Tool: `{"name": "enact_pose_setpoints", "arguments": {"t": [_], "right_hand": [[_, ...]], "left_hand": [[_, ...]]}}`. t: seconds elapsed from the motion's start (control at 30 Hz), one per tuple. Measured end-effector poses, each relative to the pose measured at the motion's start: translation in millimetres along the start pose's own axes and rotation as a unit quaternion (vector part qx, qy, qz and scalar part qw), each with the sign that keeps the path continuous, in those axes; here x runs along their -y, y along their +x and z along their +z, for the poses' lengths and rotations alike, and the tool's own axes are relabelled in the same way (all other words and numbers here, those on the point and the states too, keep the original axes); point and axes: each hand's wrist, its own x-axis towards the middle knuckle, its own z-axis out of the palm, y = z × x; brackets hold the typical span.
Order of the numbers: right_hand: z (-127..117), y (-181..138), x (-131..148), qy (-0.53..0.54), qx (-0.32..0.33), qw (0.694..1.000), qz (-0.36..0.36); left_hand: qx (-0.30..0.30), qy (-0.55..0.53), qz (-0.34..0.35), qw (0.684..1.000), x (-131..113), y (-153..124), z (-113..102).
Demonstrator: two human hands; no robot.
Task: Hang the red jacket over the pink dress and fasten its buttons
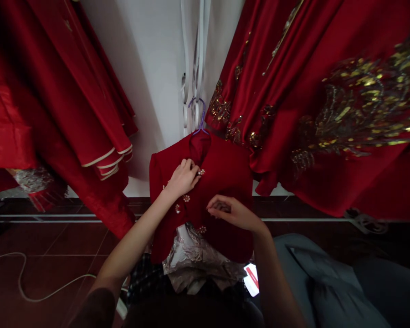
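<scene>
Red jacket (222,173), pearl-buttoned, hangs on purple hanger (201,119).

Left hand (182,178) at top button (201,172) of red jacket (227,175) on purple hanger (200,116), right hand (230,212) lower on its front.

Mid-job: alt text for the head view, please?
The left hand pinches the front of a red jacket by its top clasp; the right hand rests lower on it. It hangs on a purple hanger between red gowns.
</scene>
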Motion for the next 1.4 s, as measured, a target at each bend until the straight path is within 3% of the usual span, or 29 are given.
{"name": "enact_pose_setpoints", "arguments": {"t": [0.13, 0.33, 0.5, 0.57, 0.7, 0.8, 0.9, 1.0, 1.13, 1.23, 1.3, 1.4], "right_hand": [[1, 1, 0, -0.001, 0.004, 1.0, 0.002], [7, 9, 2, 0.007, -0.027, 1.0, -0.004], [7, 18, 3, -0.002, -0.104, 0.994, -0.026], [6, 23, 3, -0.01, -0.148, 0.988, -0.051], [8, 46, 13, 0.024, -0.269, 0.954, -0.13], [17, 74, 30, 0.075, -0.286, 0.943, -0.155], [28, 106, 41, 0.092, -0.294, 0.946, -0.104], [30, 127, 36, 0.018, -0.396, 0.918, -0.02], [10, 130, 14, -0.166, -0.507, 0.845, 0.03], [-21, 120, 1, -0.267, -0.521, 0.806, 0.085], [-45, 111, -4, -0.303, -0.488, 0.81, 0.119], [-79, 97, -4, -0.314, -0.417, 0.837, 0.166]], "left_hand": [[0.0, -0.044, 0.008, 0.999, 5, 0, -3], [-0.046, -0.145, -0.014, 0.988, 2, -1, -7], [-0.074, -0.363, -0.122, 0.921, -3, -2, -3], [-0.079, -0.394, -0.145, 0.904, -4, -2, -3], [-0.082, -0.344, -0.1, 0.93, -5, -2, -7], [-0.091, -0.269, -0.078, 0.956, -4, -2, -6], [-0.126, -0.136, -0.105, 0.977, 0, -5, -1], [-0.177, -0.008, -0.191, 0.965, 9, -9, 0], [-0.196, 0.09, -0.262, 0.941, 30, -16, -12], [-0.214, 0.09, -0.288, 0.929, 56, -22, -22], [-0.206, 0.057, -0.306, 0.928, 75, -26, -27], [-0.144, -0.037, -0.352, 0.924, 101, -30, -31]]}}
